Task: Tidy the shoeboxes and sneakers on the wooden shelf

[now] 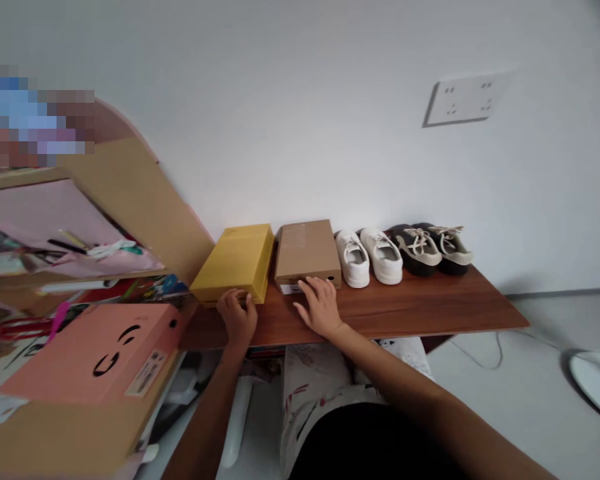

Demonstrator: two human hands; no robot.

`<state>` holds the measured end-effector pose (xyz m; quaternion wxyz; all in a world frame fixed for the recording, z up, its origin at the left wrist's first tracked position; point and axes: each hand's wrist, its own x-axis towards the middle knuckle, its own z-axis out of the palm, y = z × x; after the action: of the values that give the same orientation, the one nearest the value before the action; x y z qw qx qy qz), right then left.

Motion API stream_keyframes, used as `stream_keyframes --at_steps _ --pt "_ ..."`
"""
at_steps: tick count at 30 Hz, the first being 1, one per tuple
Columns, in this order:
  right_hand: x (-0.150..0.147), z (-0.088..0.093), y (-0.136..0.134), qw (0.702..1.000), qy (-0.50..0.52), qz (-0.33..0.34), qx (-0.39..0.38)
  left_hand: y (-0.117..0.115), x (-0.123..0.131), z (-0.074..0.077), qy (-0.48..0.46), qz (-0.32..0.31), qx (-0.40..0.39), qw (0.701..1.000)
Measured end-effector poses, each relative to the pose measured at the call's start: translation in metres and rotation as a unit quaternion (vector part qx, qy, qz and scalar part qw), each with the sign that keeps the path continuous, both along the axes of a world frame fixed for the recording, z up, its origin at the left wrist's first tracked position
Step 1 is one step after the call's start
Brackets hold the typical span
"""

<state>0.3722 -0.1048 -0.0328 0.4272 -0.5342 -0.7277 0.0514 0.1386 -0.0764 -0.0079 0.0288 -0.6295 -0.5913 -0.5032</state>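
A yellow shoebox (237, 257) lies on a narrow reddish-brown wooden tabletop (410, 310), against the wall side. My left hand (239, 317) is at its front face, fingers curled against the lower front edge and thumb a little apart. Beside it, with a small gap, sits a brown cardboard shoebox (307, 247) with a white label and a dark round hole in front. My right hand (321, 307) touches that box's front, its fingers spread. Both boxes are closed. White sneakers (370, 257) stand close to the brown box, and black-and-beige sneakers (433, 248) follow on the right.
A pink box (100, 353) with black markings lies at the left on a cluttered wooden desk (55, 440). A shelf panel (135, 193) rises behind it. A wall socket plate (460, 100) is at upper right. Cables (485, 363) and a white round object (597, 383) are on the floor.
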Motion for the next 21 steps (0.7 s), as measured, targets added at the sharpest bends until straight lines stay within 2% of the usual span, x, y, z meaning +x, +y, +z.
stream_keyframes --at_steps 2,4,6,8,10,12,14,16,18,20,21 --pt "0.040 0.004 -0.012 0.996 0.046 -0.080 0.015 -0.009 0.053 0.004 -0.003 -0.048 0.015 0.999" --pt "0.088 0.010 -0.015 0.976 0.096 -0.192 0.024 -0.016 0.119 0.005 0.020 -0.183 -0.015 0.983" --pt "0.133 0.017 -0.008 0.957 0.118 -0.264 0.019 -0.017 0.186 0.004 0.043 -0.298 -0.061 0.952" --pt "0.168 0.023 0.003 0.955 0.123 -0.270 -0.016 -0.007 0.245 0.003 0.046 -0.304 -0.102 0.946" --pt "0.191 0.025 0.014 0.958 0.136 -0.242 -0.068 0.008 0.286 0.003 0.044 -0.245 -0.154 0.956" --pt "0.204 0.023 0.018 0.952 0.176 -0.229 -0.103 0.024 0.307 0.002 0.029 -0.200 -0.194 0.960" --pt "0.210 0.017 0.018 0.929 0.254 -0.242 -0.115 0.034 0.313 -0.001 -0.013 -0.192 -0.201 0.960" --pt "0.213 0.010 0.015 0.882 0.382 -0.249 -0.118 0.039 0.311 -0.008 -0.090 -0.190 -0.183 0.960" --pt "0.214 0.004 0.014 0.816 0.516 -0.226 -0.126 0.038 0.308 -0.017 -0.194 -0.179 -0.173 0.949" --pt "0.213 -0.001 0.015 0.768 0.593 -0.201 -0.137 0.037 0.308 -0.024 -0.300 -0.176 -0.190 0.918" --pt "0.212 -0.002 0.015 0.758 0.604 -0.198 -0.146 0.036 0.310 -0.027 -0.348 -0.179 -0.205 0.897"
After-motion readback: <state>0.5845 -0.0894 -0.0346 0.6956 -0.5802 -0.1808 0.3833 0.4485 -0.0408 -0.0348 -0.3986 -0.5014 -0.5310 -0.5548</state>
